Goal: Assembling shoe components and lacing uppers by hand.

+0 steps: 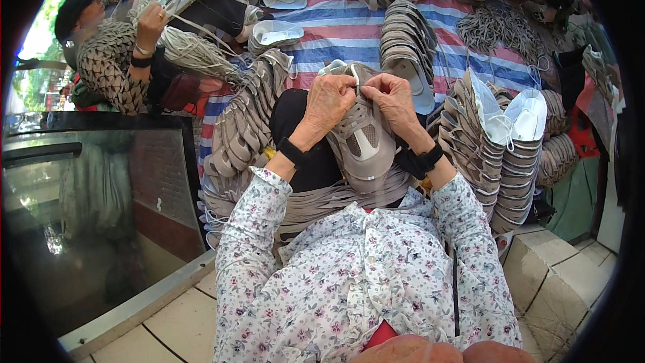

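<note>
Both hands meet at the far end of a taupe shoe upper (363,141) resting on the person's lap: the left hand (329,104) and the right hand (395,99) each pinch a white lace (354,74) there. Stacked uppers (497,161) stand just right, over a striped tarpaulin (349,27). At upper left, another person's hand (151,20) grips laces.

No packages, labels, signs or screens can be seen anywhere in this view.
</note>
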Available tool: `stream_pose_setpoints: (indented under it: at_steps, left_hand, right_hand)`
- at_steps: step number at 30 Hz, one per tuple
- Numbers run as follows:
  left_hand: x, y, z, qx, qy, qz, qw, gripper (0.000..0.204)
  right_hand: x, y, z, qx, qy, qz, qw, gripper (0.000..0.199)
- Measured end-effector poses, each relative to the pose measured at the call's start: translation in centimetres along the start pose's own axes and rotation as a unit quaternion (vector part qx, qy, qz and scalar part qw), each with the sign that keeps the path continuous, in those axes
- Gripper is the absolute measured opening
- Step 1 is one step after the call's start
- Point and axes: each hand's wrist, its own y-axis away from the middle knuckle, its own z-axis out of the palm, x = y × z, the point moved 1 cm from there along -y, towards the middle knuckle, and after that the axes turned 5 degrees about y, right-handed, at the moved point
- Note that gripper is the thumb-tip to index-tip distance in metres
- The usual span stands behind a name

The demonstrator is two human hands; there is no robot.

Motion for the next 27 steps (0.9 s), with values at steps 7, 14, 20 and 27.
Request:
stream_pose_setpoints:
  at_steps: [7, 14, 20, 27]
  left_hand:
    - [0.3, -0.5, -0.5, -0.040, 0.054, -0.052, 0.996, 0.015]
    - [-0.4, 0.0, -1.1, 0.001, -0.005, 0.008, 1.000, 0.011]
    - [-0.7, 0.6, -3.2, 0.079, -0.131, 0.060, 0.986, 0.009]
    - [-1.2, 3.3, -5.1, 0.092, -0.044, -0.032, 0.994, 0.008]
  right_hand:
    - [-0.8, 1.4, -0.3, 0.077, 0.191, -0.139, 0.968, 0.011]
    - [-2.9, 2.7, 1.4, 0.008, 0.418, -0.281, 0.864, 0.013]
    - [-3.4, 1.9, 0.8, -0.019, 0.427, -0.259, 0.866, 0.009]
    - [-5.3, 0.4, 0.5, -0.121, 0.263, -0.130, 0.948, 0.010]
